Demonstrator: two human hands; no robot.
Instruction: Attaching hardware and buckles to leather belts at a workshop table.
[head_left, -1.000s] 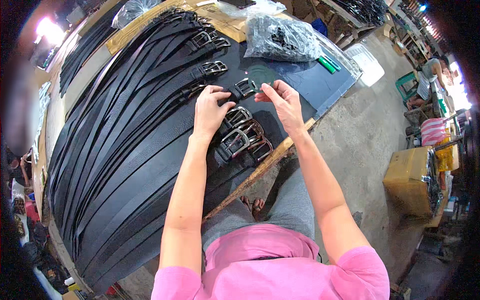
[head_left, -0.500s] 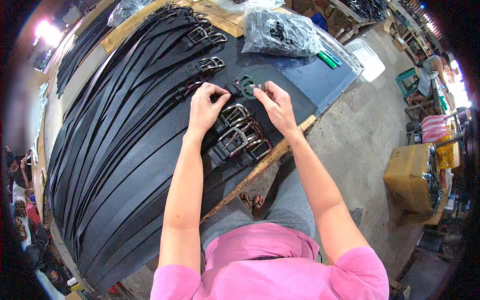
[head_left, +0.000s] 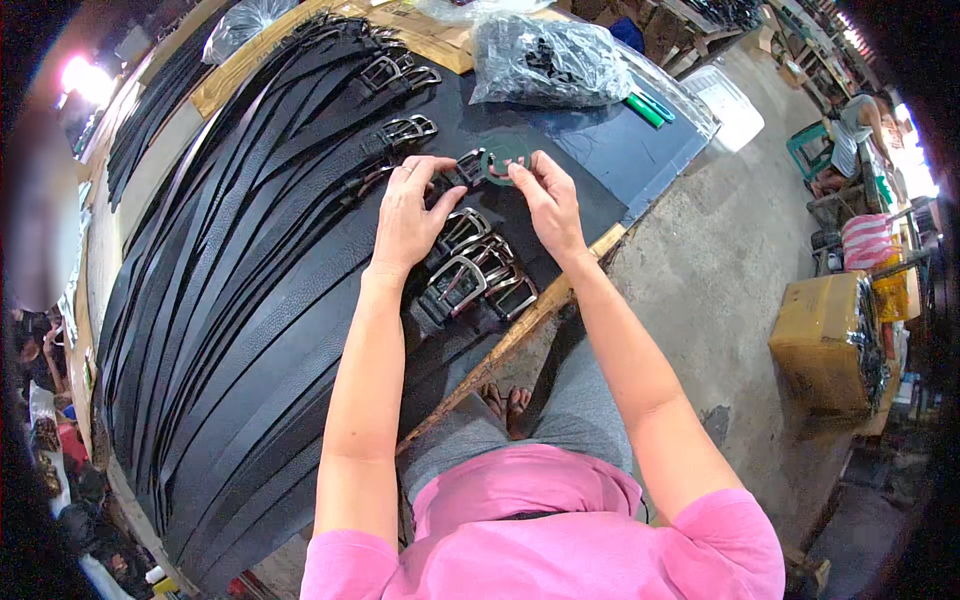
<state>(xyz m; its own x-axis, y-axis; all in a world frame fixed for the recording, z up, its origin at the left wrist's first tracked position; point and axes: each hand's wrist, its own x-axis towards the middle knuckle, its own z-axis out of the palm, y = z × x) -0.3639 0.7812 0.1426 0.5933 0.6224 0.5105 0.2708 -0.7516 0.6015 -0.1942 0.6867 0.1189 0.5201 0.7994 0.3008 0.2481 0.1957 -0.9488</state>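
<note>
A silver metal belt buckle (head_left: 470, 168) on the end of a black leather belt (head_left: 300, 290) lies near the far edge of the bench (head_left: 640, 150), beside a green ring-shaped mark (head_left: 503, 160). The left hand (head_left: 408, 215) pinches the buckle, fingers closed on it; the right hand (head_left: 548, 205) grips it from the other side. More buckled belts (head_left: 480, 275) lie just nearer. A clear plastic bag of dark parts (head_left: 545, 60) sits beyond.

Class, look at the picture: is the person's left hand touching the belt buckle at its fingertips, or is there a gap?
Touching. The head view shows the left hand with its fingertips closed on the buckle, no gap between them.
</note>
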